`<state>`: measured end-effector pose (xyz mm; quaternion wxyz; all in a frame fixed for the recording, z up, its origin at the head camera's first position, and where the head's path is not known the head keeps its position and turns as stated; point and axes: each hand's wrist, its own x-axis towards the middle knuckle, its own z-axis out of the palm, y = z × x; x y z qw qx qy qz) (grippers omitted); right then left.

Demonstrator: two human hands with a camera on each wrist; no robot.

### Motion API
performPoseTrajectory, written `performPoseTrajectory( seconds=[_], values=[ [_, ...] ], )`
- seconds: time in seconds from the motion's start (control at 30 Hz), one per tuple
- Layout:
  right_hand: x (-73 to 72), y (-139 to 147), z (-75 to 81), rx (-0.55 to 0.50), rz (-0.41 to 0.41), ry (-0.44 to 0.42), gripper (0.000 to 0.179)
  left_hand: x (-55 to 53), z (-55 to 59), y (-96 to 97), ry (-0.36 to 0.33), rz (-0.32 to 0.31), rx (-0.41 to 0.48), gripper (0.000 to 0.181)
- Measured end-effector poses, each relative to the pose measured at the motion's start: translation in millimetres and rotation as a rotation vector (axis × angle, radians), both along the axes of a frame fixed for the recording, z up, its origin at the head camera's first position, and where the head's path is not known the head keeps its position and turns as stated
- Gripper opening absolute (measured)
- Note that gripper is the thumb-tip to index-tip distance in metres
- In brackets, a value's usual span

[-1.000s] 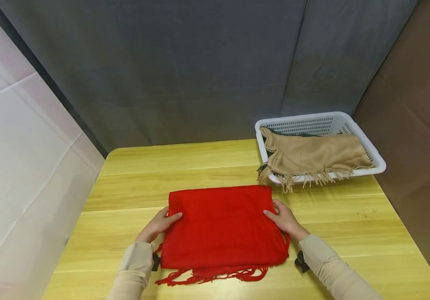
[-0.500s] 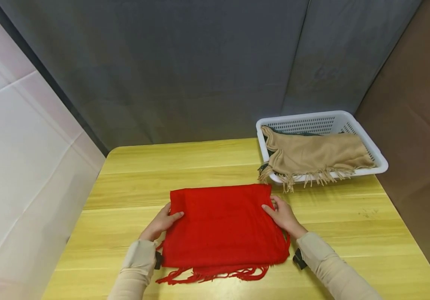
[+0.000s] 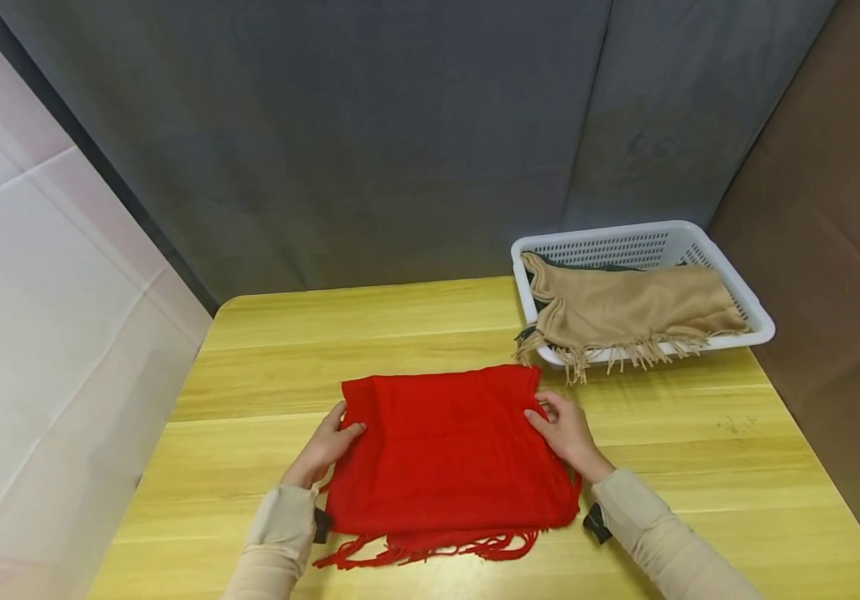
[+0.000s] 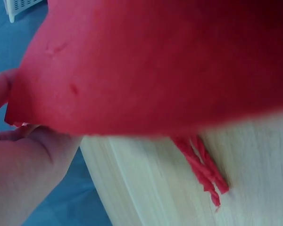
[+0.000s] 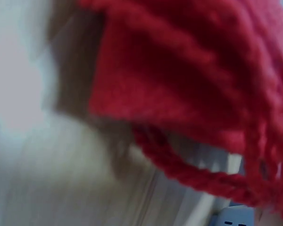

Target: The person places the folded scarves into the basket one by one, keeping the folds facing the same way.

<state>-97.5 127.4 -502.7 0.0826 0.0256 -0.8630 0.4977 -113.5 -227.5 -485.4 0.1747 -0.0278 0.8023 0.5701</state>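
A folded red scarf [image 3: 452, 458] with twisted fringe lies in front of me on the wooden table, its fringe towards the near edge. My left hand [image 3: 323, 446] grips its left side, thumb on top and the other fingers partly hidden beneath. Opposite, my right hand [image 3: 568, 435] pinches the right side near the far corner, thumb over the cloth. In the left wrist view the scarf [image 4: 146, 70] fills the top, with the left hand [image 4: 26, 162] at its edge. The right wrist view shows the scarf [image 5: 165, 80] close up, blurred, with fringe hanging.
At the back right of the table [image 3: 272, 350] stands a white plastic basket [image 3: 762, 329]. A folded tan scarf [image 3: 636, 308] lies in it, fringe hanging over the front rim, above some dark cloth. A grey curtain [image 3: 362, 150] hangs behind; side panels flank the table.
Both hands have come slightly closer together, and the scarf's far side is a little narrower. A soft crease now shows along its left side. The basket has stayed put.
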Motion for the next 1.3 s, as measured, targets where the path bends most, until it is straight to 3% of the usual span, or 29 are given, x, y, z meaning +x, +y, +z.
performPoseTrajectory(
  seconds=[0.17, 0.4, 0.67, 0.93, 1.2, 1.3],
  values=[
    [5.1, -3, 3.5, -0.050, -0.006, 0.033, 0.018, 3.6, 4.3, 2.2, 0.014, 0.028, 0.018, 0.043],
    [10.2, -6, 7.7, -0.113, 0.019, 0.064, 0.018, 11.6, 9.5, 2.6, -0.047, 0.056, 0.082, 0.041],
    [14.5, -4, 10.5, -0.130, 0.015, 0.093, 0.018, 19.2, 14.8, 2.9, -0.009, 0.015, 0.155, 0.043],
    [28.9, -5, 46.4, -0.131, 0.033, 0.182, 0.018, 28.3, 23.0, -2.7, -0.044, 0.027, 0.208, 0.051],
    [26.1, 19, 30.0, -0.162, 0.055, 0.145, 0.017, 33.8, 33.2, -8.9, -0.017, -0.012, 0.266, 0.054],
    [27.9, 23, 32.8, -0.216, 0.074, 0.136, 0.016, 35.1, 36.5, -9.8, -0.001, -0.034, 0.274, 0.055]
  ],
)
